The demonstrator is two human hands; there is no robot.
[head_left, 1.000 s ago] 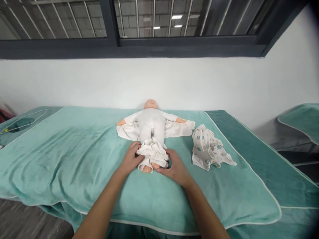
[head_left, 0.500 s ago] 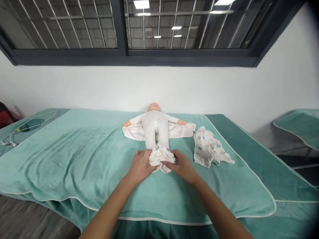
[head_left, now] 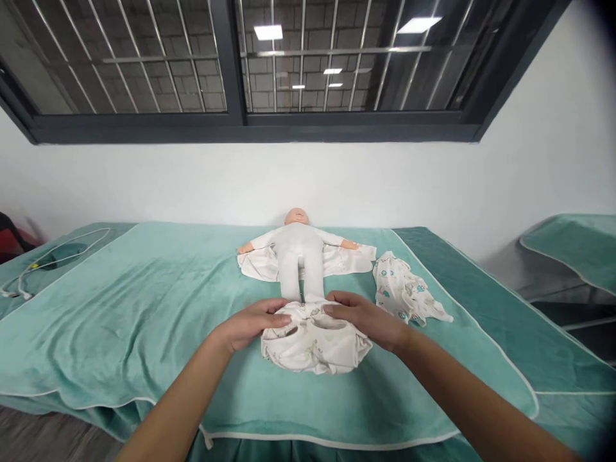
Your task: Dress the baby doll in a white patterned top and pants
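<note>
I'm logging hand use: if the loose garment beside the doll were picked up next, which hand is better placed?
Right, I'd judge. The right hand is nearer the loose garment; the left hand is farther across. Both hold the white garment, so the right would need freeing first.

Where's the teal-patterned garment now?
In the head view, the teal-patterned garment lies on the green blanket, right of the doll.

White wall (head_left: 144, 183) beyond the far edge of the green-covered bed (head_left: 120, 308); above, dark-framed window (head_left: 234, 70) with bars (head_left: 303, 58) and bright lights (head_left: 419, 25); grey floor (head_left: 48, 431) below the near left corner.
</note>
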